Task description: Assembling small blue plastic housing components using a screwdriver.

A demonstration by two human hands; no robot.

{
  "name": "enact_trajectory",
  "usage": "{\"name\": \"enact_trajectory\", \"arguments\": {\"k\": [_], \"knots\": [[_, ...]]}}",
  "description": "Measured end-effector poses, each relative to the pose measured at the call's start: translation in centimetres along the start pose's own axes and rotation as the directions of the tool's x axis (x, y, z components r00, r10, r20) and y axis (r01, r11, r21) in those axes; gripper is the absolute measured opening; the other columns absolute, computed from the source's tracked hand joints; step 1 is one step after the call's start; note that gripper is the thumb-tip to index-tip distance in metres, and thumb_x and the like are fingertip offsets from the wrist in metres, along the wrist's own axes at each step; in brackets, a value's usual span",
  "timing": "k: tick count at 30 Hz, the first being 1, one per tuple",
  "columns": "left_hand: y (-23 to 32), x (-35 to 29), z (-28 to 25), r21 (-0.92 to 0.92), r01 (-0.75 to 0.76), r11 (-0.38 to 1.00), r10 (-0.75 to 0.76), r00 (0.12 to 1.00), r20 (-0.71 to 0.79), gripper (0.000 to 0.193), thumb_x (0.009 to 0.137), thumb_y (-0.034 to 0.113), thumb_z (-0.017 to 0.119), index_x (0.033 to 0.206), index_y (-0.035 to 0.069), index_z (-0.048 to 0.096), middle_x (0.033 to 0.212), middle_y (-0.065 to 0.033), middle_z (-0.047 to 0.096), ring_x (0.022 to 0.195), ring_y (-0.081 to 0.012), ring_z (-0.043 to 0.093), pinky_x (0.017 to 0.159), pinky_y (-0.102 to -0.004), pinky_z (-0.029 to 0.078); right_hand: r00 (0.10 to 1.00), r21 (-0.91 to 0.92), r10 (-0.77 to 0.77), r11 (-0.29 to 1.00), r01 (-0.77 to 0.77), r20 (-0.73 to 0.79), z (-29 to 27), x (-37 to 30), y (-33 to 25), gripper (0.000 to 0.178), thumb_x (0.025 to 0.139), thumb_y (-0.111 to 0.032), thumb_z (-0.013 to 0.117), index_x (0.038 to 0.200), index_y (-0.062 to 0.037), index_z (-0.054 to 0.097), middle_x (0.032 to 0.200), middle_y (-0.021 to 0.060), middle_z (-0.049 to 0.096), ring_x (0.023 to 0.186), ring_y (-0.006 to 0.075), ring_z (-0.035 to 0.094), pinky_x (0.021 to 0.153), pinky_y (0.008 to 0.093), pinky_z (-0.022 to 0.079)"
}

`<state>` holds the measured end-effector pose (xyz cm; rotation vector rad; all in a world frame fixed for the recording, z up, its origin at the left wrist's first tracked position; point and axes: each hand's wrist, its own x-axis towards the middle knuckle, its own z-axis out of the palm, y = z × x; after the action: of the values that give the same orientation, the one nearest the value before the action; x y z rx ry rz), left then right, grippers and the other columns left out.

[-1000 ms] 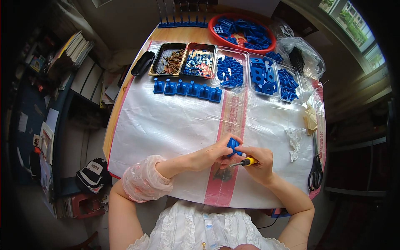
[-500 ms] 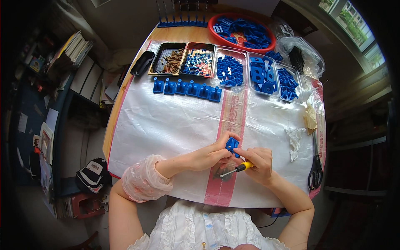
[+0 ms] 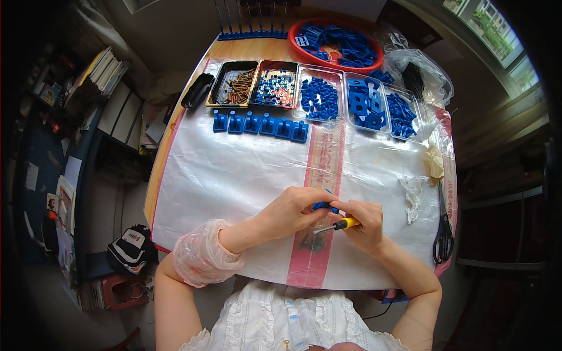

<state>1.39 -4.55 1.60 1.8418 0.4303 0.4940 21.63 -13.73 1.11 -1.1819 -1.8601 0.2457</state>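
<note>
Over the near middle of the table, my left hand point(image 3: 297, 207) is closed around a small blue plastic part point(image 3: 322, 206), which its fingers largely cover. My right hand point(image 3: 364, 223) keeps a screwdriver point(image 3: 346, 223) with a yellow and black handle tucked under its curled fingers, the shaft pointing left and slightly down. The right thumb and forefinger meet the blue part's right end. Farther back stands a row of several blue assembled pieces point(image 3: 252, 124), each with a raised peg.
Behind that row are trays of brown screws point(image 3: 240, 88), small nuts point(image 3: 275, 85), blue pegs point(image 3: 319, 98), blue plates point(image 3: 366, 104) and blue clips point(image 3: 403, 116). A red basin point(image 3: 379, 61) of blue parts stands behind. Black scissors point(image 3: 444, 237) and crumpled tissue point(image 3: 413, 199) lie right.
The blue part has turned in my fingers, so less of its face shows. My left hand has curled farther over it, and the screwdriver has risen slightly with my right hand.
</note>
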Motion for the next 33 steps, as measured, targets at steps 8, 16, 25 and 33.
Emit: {"name": "enact_trajectory", "arguments": {"k": [8,16,25,33], "knots": [[-1.7,0.7,-1.5,-0.704,0.172,0.689,-0.322,0.943,-0.084,0.024,0.105,0.017,0.057,0.123,0.002,0.065,0.112,-0.0075,0.07,0.102,-0.0116,0.068,0.087,-0.0253,0.058,0.946,0.24,0.325,0.917,-0.319,0.014,-0.5,0.5,-0.9,0.036,0.089,-0.001,0.072,0.121,-0.0026,0.058,0.076,0.0071,0.064,0.061,0.0121,0.059,0.055,0.026,0.043],[-2.3,1.0,-3.0,-0.785,0.157,0.599,-0.409,0.903,-0.132,0.026,0.104,0.02,0.057,0.121,0.003,0.066,0.116,-0.0105,0.07,0.096,-0.0103,0.069,0.083,-0.022,0.06,0.949,0.139,0.315,0.939,-0.315,0.021,-0.3,0.5,0.0,0.026,0.089,0.002,0.071,0.113,0.0008,0.062,0.088,0.0114,0.065,0.072,0.0198,0.066,0.062,0.0309,0.051],[-2.0,1.3,-3.0,-0.665,0.139,0.734,-0.332,0.927,-0.173,0.029,0.106,0.022,0.054,0.126,0.003,0.064,0.117,-0.0099,0.071,0.092,-0.0091,0.069,0.085,-0.0221,0.059,0.948,0.038,0.318,0.947,-0.318,0.0,-0.8,0.7,0.0,0.03,0.082,0.002,0.077,0.111,-0.0003,0.068,0.085,0.0121,0.064,0.068,0.0233,0.065,0.057,0.0322,0.05],[-2.9,1.1,-3.1,-0.634,0.132,0.762,-0.32,0.928,-0.192,0.029,0.106,0.023,0.054,0.128,0.005,0.062,0.11,-0.0074,0.071,0.087,-0.0098,0.069,0.079,-0.0224,0.059,0.955,0.008,0.294,0.956,-0.294,-0.037,-1.0,0.8,0.2,0.03,0.081,0.001,0.078,0.11,-0.0015,0.069,0.084,0.0119,0.065,0.069,0.0254,0.067,0.058,0.0337,0.051]]}}
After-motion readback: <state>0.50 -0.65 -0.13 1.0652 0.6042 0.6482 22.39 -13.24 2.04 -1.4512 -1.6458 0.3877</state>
